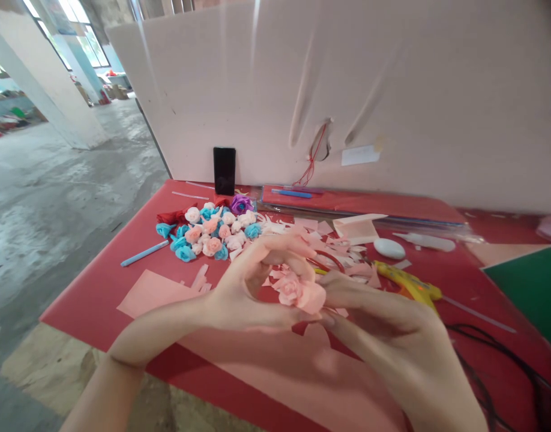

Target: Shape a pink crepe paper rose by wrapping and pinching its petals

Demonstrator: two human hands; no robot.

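Red table (98, 288): left hand (230, 298) and right hand (395, 327) pinching a ruffled pink rose (293, 292)

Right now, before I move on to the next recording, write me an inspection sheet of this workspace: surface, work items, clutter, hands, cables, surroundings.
Surface: red tabletop, with pink sheets lying on it.
Work items: pink paper rose between the hands; clustered roses in pink, white, blue and purple.
Clutter: paper scraps, blue pen, white oval object, yellow glue gun.
Hands: left hand curls around the rose; right hand pinches its outer petal.
Cables: black cables at right; red cord hanging at the panel.
Surroundings: pale panel behind, phone upright against it; pillar and concrete floor at left.
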